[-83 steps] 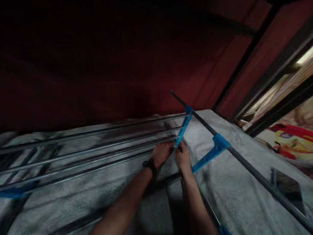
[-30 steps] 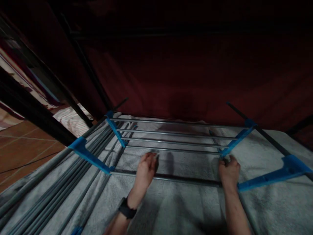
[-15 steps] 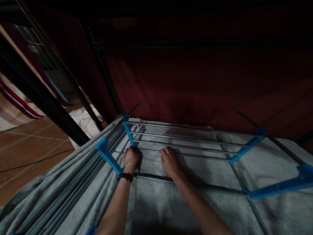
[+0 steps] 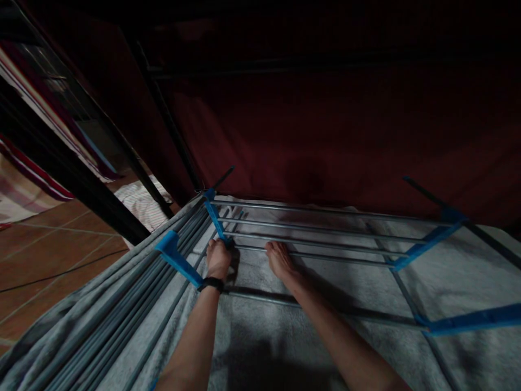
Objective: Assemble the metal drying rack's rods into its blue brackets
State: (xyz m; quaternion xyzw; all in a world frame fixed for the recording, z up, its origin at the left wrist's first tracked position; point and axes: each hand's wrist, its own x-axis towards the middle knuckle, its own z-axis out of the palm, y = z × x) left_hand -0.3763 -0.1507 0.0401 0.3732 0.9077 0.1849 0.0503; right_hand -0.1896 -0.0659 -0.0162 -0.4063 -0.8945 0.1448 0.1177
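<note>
My left hand, with a black band on its wrist, is closed around the lower end of a blue plastic bracket. The fingertips there are partly hidden. To its right, my right hand pinches the nearest metal rod of a rack section. Several parallel rods run from that bracket to another blue bracket on the right. Closer to me, a thicker tube joins a left blue bracket and a right one.
A grey blanket lies under the frame. Several loose metal tubes lie along its left side. Behind hangs a dark red cloth. Dark posts stand at left, above a tiled floor with a striped cloth.
The right end of the rack has shifted slightly rightward in view. My left hand has moved up a little along the bracket's end; the right hand stays on the rod.
</note>
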